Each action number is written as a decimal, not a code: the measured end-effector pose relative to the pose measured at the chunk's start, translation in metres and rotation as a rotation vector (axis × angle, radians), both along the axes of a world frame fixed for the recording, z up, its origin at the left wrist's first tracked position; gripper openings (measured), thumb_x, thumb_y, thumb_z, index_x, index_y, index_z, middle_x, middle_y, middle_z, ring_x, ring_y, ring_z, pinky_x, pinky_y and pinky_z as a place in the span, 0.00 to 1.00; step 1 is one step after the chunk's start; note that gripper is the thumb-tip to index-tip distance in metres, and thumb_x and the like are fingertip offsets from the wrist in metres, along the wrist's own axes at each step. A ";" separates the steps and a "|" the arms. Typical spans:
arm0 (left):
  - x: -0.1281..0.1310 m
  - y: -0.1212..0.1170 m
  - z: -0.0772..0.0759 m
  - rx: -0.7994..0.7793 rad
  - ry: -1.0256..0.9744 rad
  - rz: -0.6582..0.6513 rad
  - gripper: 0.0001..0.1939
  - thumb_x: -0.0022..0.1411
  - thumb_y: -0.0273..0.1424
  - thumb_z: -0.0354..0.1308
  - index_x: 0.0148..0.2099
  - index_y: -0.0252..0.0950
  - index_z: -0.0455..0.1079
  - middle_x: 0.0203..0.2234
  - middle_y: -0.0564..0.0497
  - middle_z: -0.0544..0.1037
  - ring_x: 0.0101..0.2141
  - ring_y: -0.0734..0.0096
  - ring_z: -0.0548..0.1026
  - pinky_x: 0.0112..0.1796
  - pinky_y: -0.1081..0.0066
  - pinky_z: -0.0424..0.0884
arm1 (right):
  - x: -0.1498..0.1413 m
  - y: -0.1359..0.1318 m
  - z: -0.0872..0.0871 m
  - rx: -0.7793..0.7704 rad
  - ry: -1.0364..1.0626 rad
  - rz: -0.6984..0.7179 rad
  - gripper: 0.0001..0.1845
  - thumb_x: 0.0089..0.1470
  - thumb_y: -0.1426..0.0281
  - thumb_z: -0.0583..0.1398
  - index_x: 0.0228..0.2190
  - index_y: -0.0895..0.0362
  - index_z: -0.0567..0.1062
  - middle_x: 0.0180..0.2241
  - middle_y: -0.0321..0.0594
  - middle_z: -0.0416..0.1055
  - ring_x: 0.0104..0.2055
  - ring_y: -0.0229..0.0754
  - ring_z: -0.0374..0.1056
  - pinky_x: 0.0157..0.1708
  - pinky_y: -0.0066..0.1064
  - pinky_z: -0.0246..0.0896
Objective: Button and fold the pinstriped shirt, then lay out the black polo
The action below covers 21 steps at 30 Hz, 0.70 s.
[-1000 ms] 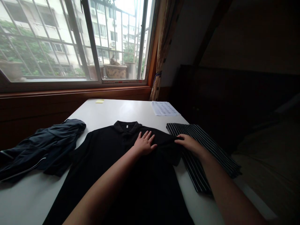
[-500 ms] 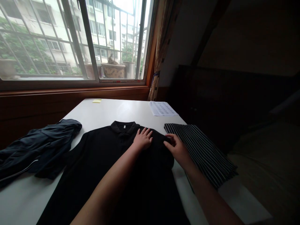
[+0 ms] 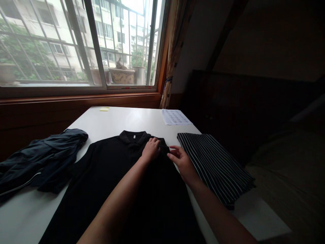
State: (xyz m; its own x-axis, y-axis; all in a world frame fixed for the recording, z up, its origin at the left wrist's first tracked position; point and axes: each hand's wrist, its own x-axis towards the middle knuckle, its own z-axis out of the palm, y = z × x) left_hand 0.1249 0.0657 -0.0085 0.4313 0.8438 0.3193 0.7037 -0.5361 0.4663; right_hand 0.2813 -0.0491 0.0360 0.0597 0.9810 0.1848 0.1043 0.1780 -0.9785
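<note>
A black polo shirt (image 3: 109, 169) lies spread on the white table, its collar toward the window and a small pale tag inside the neck. My left hand (image 3: 151, 149) is on the shirt's right shoulder area, fingers curled into the cloth beside the collar. Just right of it, my right hand (image 3: 182, 162) has thumb and forefinger at the shirt's right shoulder edge, with the fabric between them. The sleeve on that side is turned inward; dark cloth hides its exact folds. Close by my right forearm lies a folded black-and-white striped garment (image 3: 210, 162).
A crumpled dark blue garment (image 3: 53, 152) lies on the table's (image 3: 127, 118) left side. Printed papers (image 3: 175, 117) and a yellow sticky note (image 3: 104, 109) are near the far edge. A barred window (image 3: 122, 44) and a tied curtain (image 3: 167, 84) stand behind.
My left hand has gone from lying flat with spread fingers to curled on the cloth. My right hand has moved left, and the right sleeve has come inward with it.
</note>
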 end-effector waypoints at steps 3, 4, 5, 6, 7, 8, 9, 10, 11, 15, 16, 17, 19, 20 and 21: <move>-0.004 0.004 0.002 -0.051 -0.123 0.059 0.18 0.72 0.32 0.42 0.57 0.37 0.69 0.49 0.44 0.77 0.49 0.61 0.74 0.52 0.64 0.69 | -0.006 -0.003 0.007 -0.083 0.137 0.168 0.21 0.55 0.60 0.64 0.49 0.51 0.71 0.43 0.41 0.76 0.43 0.44 0.75 0.47 0.41 0.70; -0.005 0.005 0.002 -0.071 -0.160 0.077 0.20 0.74 0.33 0.40 0.57 0.37 0.69 0.46 0.44 0.79 0.47 0.62 0.76 0.50 0.65 0.70 | -0.005 -0.004 0.008 -0.090 0.151 0.200 0.20 0.56 0.59 0.63 0.49 0.51 0.70 0.44 0.42 0.76 0.43 0.45 0.76 0.47 0.42 0.70; -0.006 0.006 0.002 -0.089 -0.194 0.089 0.21 0.74 0.34 0.37 0.57 0.37 0.69 0.44 0.45 0.80 0.45 0.62 0.77 0.48 0.66 0.71 | -0.003 -0.005 0.008 -0.082 0.150 0.201 0.20 0.57 0.58 0.62 0.49 0.52 0.71 0.44 0.42 0.77 0.42 0.45 0.76 0.47 0.43 0.71; -0.007 0.007 0.002 -0.106 -0.223 0.096 0.22 0.75 0.35 0.36 0.58 0.37 0.68 0.42 0.46 0.80 0.44 0.63 0.78 0.47 0.66 0.71 | 0.001 -0.006 0.008 -0.063 0.134 0.173 0.20 0.57 0.58 0.62 0.49 0.52 0.71 0.43 0.43 0.77 0.42 0.45 0.76 0.47 0.43 0.71; -0.008 0.007 0.003 -0.122 -0.248 0.097 0.22 0.75 0.36 0.36 0.58 0.38 0.68 0.41 0.46 0.81 0.44 0.63 0.78 0.47 0.67 0.71 | 0.006 -0.006 0.006 -0.041 0.102 0.128 0.19 0.57 0.58 0.62 0.48 0.53 0.72 0.42 0.43 0.77 0.42 0.45 0.76 0.47 0.43 0.71; -0.009 0.008 0.003 -0.138 -0.269 0.092 0.22 0.75 0.37 0.37 0.57 0.38 0.68 0.42 0.47 0.81 0.44 0.63 0.78 0.47 0.68 0.71 | 0.013 -0.006 0.004 -0.021 0.049 0.080 0.19 0.56 0.58 0.63 0.46 0.54 0.73 0.41 0.43 0.77 0.41 0.46 0.76 0.45 0.43 0.72; -0.010 0.009 0.004 -0.155 -0.284 0.084 0.22 0.74 0.39 0.39 0.57 0.38 0.69 0.43 0.47 0.81 0.44 0.63 0.78 0.47 0.69 0.71 | 0.020 -0.006 0.002 -0.003 -0.027 0.033 0.18 0.56 0.58 0.63 0.45 0.54 0.74 0.40 0.43 0.77 0.40 0.45 0.76 0.44 0.42 0.72; -0.011 0.009 0.005 -0.174 -0.293 0.074 0.21 0.74 0.40 0.42 0.57 0.38 0.69 0.43 0.47 0.81 0.45 0.63 0.78 0.47 0.69 0.71 | 0.027 -0.007 0.000 0.015 -0.122 -0.011 0.16 0.56 0.58 0.62 0.43 0.55 0.75 0.40 0.43 0.77 0.39 0.45 0.75 0.43 0.41 0.72; -0.012 0.010 0.006 -0.197 -0.296 0.061 0.21 0.72 0.41 0.45 0.57 0.37 0.70 0.44 0.47 0.81 0.44 0.62 0.78 0.47 0.68 0.71 | 0.034 -0.009 -0.001 0.033 -0.230 -0.046 0.15 0.57 0.59 0.62 0.42 0.55 0.75 0.39 0.43 0.77 0.38 0.45 0.75 0.41 0.40 0.72; -0.018 0.014 0.014 -0.302 -0.275 -0.032 0.21 0.66 0.41 0.55 0.56 0.35 0.72 0.45 0.46 0.80 0.44 0.61 0.78 0.47 0.68 0.72 | 0.052 -0.027 -0.004 0.102 -0.604 -0.018 0.09 0.58 0.63 0.60 0.39 0.54 0.76 0.41 0.42 0.74 0.37 0.43 0.72 0.37 0.36 0.70; -0.020 0.014 0.017 -0.328 -0.263 -0.058 0.21 0.65 0.41 0.56 0.55 0.35 0.72 0.46 0.45 0.80 0.45 0.60 0.78 0.47 0.68 0.71 | 0.054 -0.033 -0.005 0.114 -0.672 0.027 0.09 0.58 0.64 0.61 0.40 0.53 0.75 0.41 0.42 0.73 0.38 0.43 0.71 0.37 0.35 0.70; -0.023 0.013 0.020 -0.355 -0.249 -0.081 0.22 0.63 0.41 0.58 0.56 0.35 0.72 0.46 0.45 0.80 0.45 0.60 0.77 0.47 0.68 0.71 | 0.055 -0.038 -0.006 0.125 -0.734 0.072 0.10 0.57 0.65 0.61 0.41 0.53 0.75 0.41 0.41 0.72 0.38 0.44 0.71 0.37 0.35 0.69; -0.031 0.009 0.026 -0.414 -0.215 -0.111 0.27 0.59 0.41 0.62 0.58 0.36 0.70 0.43 0.45 0.80 0.42 0.59 0.78 0.44 0.68 0.72 | 0.057 -0.047 -0.011 0.144 -0.831 0.135 0.13 0.55 0.68 0.63 0.44 0.51 0.74 0.42 0.41 0.71 0.40 0.45 0.70 0.40 0.37 0.69; -0.036 0.006 0.029 -0.443 -0.199 -0.120 0.32 0.55 0.41 0.65 0.60 0.36 0.69 0.41 0.46 0.80 0.40 0.59 0.78 0.41 0.68 0.73 | 0.058 -0.051 -0.014 0.155 -0.859 0.148 0.15 0.54 0.69 0.64 0.45 0.51 0.73 0.43 0.41 0.71 0.41 0.45 0.70 0.42 0.39 0.69; -0.041 0.001 0.032 -0.471 -0.187 -0.127 0.36 0.51 0.41 0.68 0.62 0.37 0.67 0.38 0.47 0.80 0.37 0.59 0.78 0.39 0.68 0.73 | 0.059 -0.053 -0.017 0.167 -0.873 0.153 0.17 0.54 0.70 0.63 0.46 0.50 0.73 0.44 0.42 0.71 0.42 0.46 0.69 0.44 0.40 0.69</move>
State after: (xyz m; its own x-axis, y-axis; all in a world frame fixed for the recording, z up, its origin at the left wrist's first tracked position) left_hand 0.0842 0.0671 0.0238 0.5118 0.8591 -0.0006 0.5279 -0.3140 0.7892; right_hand 0.3403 -0.1019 0.0191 -0.2980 0.9228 0.2442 0.7612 0.3841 -0.5226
